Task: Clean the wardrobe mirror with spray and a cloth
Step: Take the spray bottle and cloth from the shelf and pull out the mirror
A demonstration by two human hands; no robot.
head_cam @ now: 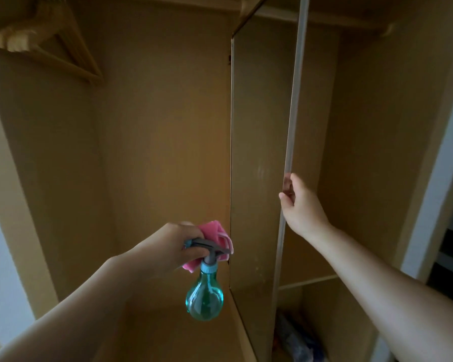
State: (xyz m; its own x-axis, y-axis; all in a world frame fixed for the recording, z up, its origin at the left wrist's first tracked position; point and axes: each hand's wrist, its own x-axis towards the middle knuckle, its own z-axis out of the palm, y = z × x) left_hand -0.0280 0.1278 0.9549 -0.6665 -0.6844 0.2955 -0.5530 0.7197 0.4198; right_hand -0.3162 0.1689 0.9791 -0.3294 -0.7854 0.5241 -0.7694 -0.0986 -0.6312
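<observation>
My left hand (168, 246) holds both a green bulb-shaped spray bottle (204, 296) by its grey trigger head and a folded pink cloth (215, 232), low in the middle of the view. The bottle hangs down from my fingers. Just right of it stands the tall wardrobe mirror (259, 152) on the inside of a door, seen at a steep angle and reflecting the wooden interior. My right hand (301, 205) grips the pale outer edge of that mirror door (294, 100) at mid height, fingers wrapped around the edge.
The open wardrobe has wooden walls (154, 126) and a wooden floor. Several wooden hangers (50, 43) hang at the top left. Behind the door, a shelf (309, 280) sits low on the right with dark bundled items (296, 338) below it. A white frame (434, 178) runs along the far right.
</observation>
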